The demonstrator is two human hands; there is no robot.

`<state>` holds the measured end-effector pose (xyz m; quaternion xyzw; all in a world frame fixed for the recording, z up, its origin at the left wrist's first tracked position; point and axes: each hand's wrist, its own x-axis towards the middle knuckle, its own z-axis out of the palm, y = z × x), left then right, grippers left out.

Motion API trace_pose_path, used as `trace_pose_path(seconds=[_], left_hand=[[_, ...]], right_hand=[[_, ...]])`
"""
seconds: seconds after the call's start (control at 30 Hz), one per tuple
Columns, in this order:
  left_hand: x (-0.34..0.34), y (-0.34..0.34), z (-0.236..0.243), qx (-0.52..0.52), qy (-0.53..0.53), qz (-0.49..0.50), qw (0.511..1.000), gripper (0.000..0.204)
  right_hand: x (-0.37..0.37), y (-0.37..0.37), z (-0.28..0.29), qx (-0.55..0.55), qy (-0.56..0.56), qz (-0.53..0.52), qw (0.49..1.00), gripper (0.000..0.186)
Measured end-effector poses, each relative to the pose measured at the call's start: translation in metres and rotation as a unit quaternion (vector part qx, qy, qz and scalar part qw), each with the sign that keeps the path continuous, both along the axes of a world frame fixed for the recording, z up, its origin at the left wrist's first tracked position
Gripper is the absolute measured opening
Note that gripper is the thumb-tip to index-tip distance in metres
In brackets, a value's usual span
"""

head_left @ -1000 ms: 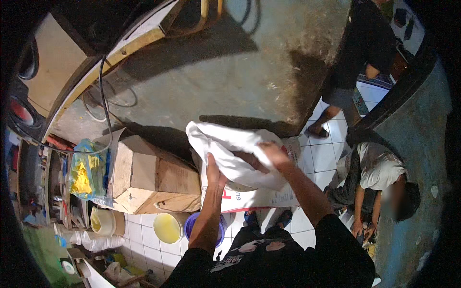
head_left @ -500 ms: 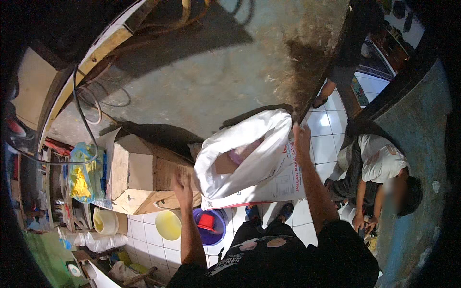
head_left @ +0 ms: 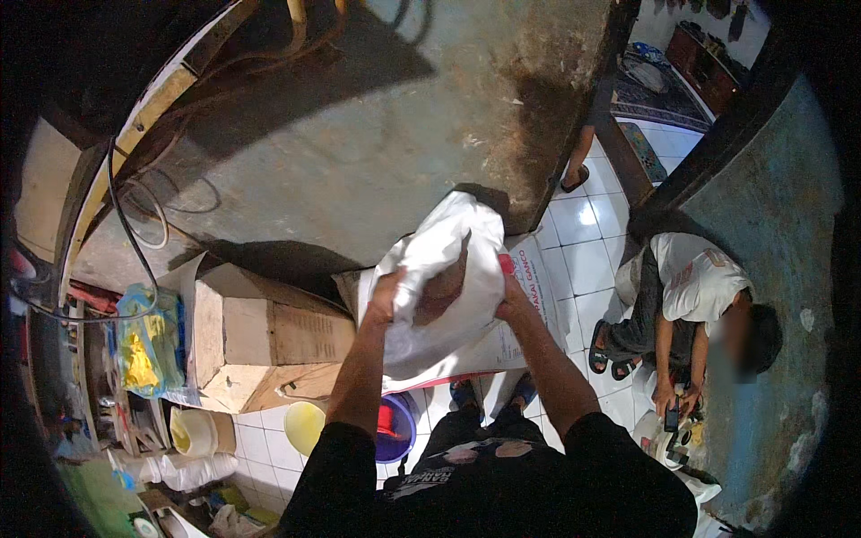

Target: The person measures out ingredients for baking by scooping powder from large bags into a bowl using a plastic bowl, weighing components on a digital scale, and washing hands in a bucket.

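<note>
Tiles; white sack — between left fingers and right fingers.

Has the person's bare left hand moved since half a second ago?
Yes, rightward and forward: the bare left hand overlapped the right end of the angular brown box; now it is right of that box, on the soft white sack.

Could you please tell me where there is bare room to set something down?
Bare floor tiles show between the printed sack and the person in the white top. The left is crowded with box, buckets and basin; the held white bag fills the middle.
</note>
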<state>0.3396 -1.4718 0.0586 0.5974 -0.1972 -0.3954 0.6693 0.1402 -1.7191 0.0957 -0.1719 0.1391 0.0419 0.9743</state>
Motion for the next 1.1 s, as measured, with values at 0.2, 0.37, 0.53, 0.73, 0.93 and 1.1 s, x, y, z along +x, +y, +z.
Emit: trace_pose_path(seconds=[0.2,0.37,0.53,0.73,0.93,1.1], left_hand=[[0.068,0.029,0.105,-0.120,0.313,0.055,0.940,0.046],[0.069,0.044,0.119,-0.095,0.310,0.191,0.927,0.050],[-0.031,0.046,0.123,0.083,-0.215,0.510,0.829,0.057],[-0.121,-0.017,0.086,0.062,0.017,0.497,0.865,0.048],[-0.097,0.011,0.059,-0.202,0.288,0.266,0.898,0.048],[-0.113,0.094,0.027,-0.201,0.270,0.141,0.931,0.048]], right_hand=[[-0.158,-0.072,-0.045,-0.056,0.294,-0.009,0.954,0.032],[-0.126,-0.053,-0.010,-0.517,0.283,-0.124,0.798,0.035],[-0.072,-0.019,0.101,-0.846,0.100,-0.212,0.479,0.035],[-0.006,0.009,0.049,-0.877,0.073,0.063,0.470,0.028],[0.048,-0.062,-0.032,-0.944,-0.069,0.091,0.310,0.026],[0.075,-0.160,-0.042,-0.547,-0.132,0.078,0.823,0.031]])
